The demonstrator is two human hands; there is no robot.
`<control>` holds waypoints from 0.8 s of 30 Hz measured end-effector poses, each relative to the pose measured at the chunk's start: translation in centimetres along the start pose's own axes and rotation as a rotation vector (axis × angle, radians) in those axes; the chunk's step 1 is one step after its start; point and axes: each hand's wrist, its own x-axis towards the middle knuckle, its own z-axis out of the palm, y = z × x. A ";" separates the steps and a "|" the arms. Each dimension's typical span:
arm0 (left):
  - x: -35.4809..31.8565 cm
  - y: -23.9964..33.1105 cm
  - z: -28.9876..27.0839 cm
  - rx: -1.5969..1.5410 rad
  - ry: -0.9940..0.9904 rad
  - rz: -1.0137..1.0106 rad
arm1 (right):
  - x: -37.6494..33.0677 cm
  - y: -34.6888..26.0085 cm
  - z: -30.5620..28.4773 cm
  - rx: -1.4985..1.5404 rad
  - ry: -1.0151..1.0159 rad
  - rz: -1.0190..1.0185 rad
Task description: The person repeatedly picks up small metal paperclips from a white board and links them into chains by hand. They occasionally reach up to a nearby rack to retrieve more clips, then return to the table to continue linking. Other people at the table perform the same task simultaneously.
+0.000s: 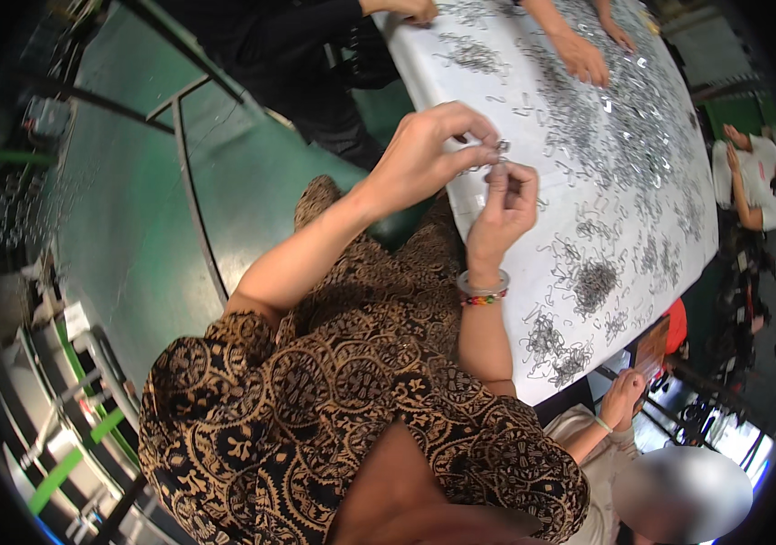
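Note:
Over the near edge of the white-covered table (510,331), my left hand (429,150) pinches a small dark metal piece (502,145) between thumb and forefinger. Just below those fingertips, my right hand (504,213) is closed in a pinch too, its thumb and fingers pressed together. What lies in the right hand's pinch is too small and hidden to make out. A pale bangle and a beaded bracelet (483,297) circle my right wrist. Nearest my hands on the table lie scattered bent-wire metal pieces (569,168).
Heaps of small bent metal pieces (595,283) cover much of the table. Across it, a co-worker's hand (580,56) reaches into the largest spread. Dark-clothed legs (315,100) stand at the left side. Another person's hands (622,400) are at the lower right. A metal frame (190,173) stands on the green floor.

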 end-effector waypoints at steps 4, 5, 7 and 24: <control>-1.0 -0.4 1.6 -0.072 0.051 -0.077 | -0.6 0.2 0.1 -0.087 -0.040 -0.155; -1.2 -0.5 1.8 -0.197 0.058 -0.097 | -0.9 0.1 0.0 -0.159 -0.037 -0.158; -1.3 -0.6 1.9 -0.210 0.048 -0.095 | -1.2 0.1 -0.5 -0.236 -0.060 -0.169; -2.5 1.1 0.1 -0.099 0.031 -0.054 | 12.8 11.4 -11.1 -1.127 -0.155 -0.097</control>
